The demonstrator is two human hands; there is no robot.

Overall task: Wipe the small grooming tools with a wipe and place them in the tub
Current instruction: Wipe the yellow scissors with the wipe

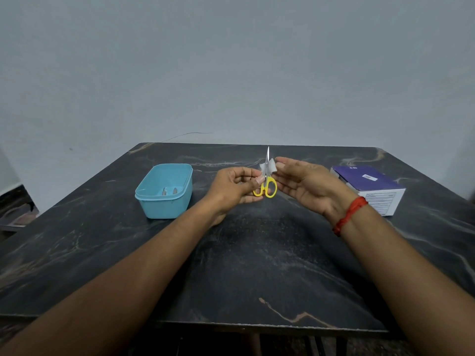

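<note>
1. Two small metal tools [169, 191] lie inside the blue tub [164, 205]. The tub stands on the dark marbled table [257, 265] at about 10 o'clock from me.
2. My left hand [236, 187] is raised above the table, on the tub's 3 o'clock side. Its thumb and fingers pinch the scissors [266, 183] at the yellow handles.
3. The scissors are in the air at 12 o'clock, between my hands and outside the tub. They are upright with the blades closed, tip toward 12 and handles toward 6.
4. A white wipe [271, 167] is folded round the blades just above the handles.
5. My right hand [308, 187] is on the scissors' 3 o'clock side. Its thumb and fingertips pinch the wipe against the blades. A red thread [349, 214] circles that wrist.
6. A purple and white box [370, 188] rests on the table at 2 o'clock, well apart from the tub.
</note>
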